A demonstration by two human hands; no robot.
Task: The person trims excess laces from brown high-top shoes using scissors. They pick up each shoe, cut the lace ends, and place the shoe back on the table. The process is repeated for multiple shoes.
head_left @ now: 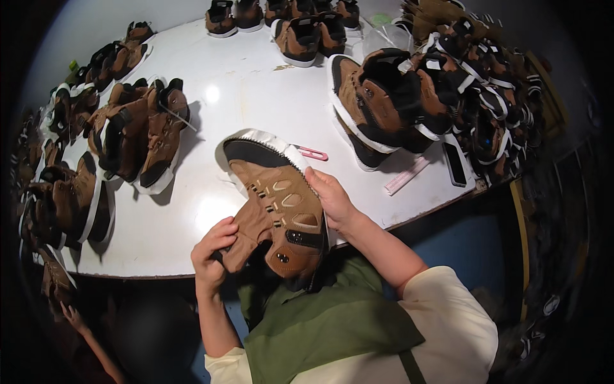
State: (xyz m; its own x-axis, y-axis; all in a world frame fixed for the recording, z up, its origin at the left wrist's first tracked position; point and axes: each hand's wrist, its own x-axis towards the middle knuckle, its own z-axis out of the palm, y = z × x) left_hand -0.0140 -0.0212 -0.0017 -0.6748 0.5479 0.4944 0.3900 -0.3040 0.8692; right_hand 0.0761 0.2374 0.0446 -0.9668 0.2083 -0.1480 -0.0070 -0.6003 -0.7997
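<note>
brown shoe [297, 200], held up in two bare hands, toe pointing away over the near edge of the work surface and heel above the person's lap. largest is the white table [243, 96], its edges bent by the lens. at the near side sits the person, in a green apron [332, 326] over a cream top [448, 313]. a dense heap of shoes [489, 96] fills the right end of the table; the far edge of that heap is dim, so i can't fairly say how it is stacked. just in front of it stands a group of brown and black shoes [377, 105] with thick white soles. a similar cluster [137, 131] stands on the left side, and a row of shoes [281, 11] lines the back, a little nearer than which is another pair [307, 38]. clear plastic wrapping [387, 38] lies by the heap. the right hand [332, 198] is clamped on the shoe's sole edge, along its right side. the left hand [214, 253] is closed on the soft brown tongue, its thumb hidden. another person's hand [73, 318] shows at lower left, near a shoe [56, 275]. smaller still: a dark phone [455, 163], a pale pink strip [407, 176] beside it, and a pink tool [313, 153] just beyond the held shoe.
</note>
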